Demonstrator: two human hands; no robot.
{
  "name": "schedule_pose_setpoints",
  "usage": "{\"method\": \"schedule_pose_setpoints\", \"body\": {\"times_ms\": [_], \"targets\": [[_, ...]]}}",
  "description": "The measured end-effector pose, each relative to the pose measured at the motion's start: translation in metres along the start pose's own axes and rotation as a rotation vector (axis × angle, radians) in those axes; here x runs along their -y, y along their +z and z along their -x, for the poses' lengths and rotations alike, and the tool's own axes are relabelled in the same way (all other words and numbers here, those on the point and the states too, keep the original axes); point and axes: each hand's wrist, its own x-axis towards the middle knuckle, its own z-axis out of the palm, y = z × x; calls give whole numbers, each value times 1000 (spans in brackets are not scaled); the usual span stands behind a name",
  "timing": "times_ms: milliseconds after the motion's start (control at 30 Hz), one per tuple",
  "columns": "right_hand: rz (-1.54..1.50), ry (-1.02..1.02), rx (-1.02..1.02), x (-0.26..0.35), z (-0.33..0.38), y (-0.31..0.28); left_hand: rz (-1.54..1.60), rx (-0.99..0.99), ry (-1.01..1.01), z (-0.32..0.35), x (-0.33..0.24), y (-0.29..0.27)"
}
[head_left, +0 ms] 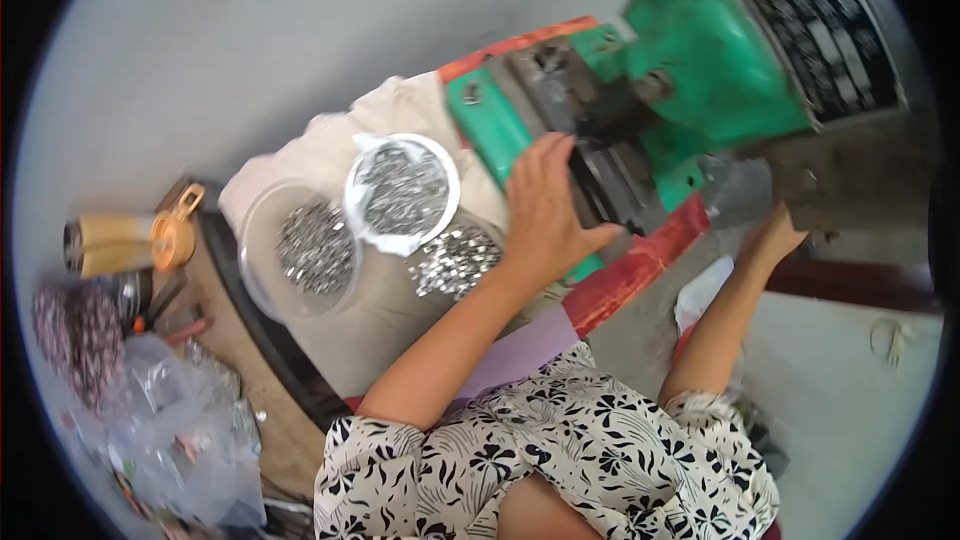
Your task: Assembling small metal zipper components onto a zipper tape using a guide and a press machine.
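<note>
No text can be read; the black plate (830, 35) on the green machine (705, 55) bears blurred white print.

The person's left hand (545, 205) reaches over the base of a green machine (715, 50), thumb spread away from the fingers beside its dark metal bed (610, 180). The right hand (775, 235) extends low, beside the machine's far side (its fingertips are hard to make out). Left of the machine, on pale cloth (415, 100), a white bowl (453, 190) lined with plastic holds slender silvery pieces (405, 195). Next to it, a clear tub (262, 280) contains more small silvery bits, and a shiny pile (455, 262) lies near the left forearm. Farther left are an orange-capped container (173, 240) and clear plastic bags (180, 440).
</note>
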Motion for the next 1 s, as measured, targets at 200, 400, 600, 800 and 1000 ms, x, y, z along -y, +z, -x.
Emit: {"method": "schedule_pose_setpoints", "body": {"times_ms": [200,400,600,800,1000], "targets": [[255,193,910,47,72,75,110,44,-56,1,-13,-7],[207,365,1054,31,46,82,149,37,11,17,-15,-8],[19,454,1062,54,57,93,204,77,22,29,-21,-13],[217,315,708,65,86,49,230,79,3,40,-24,-20],[517,-91,1023,88,110,43,294,151,-3,47,-25,-17]]}}
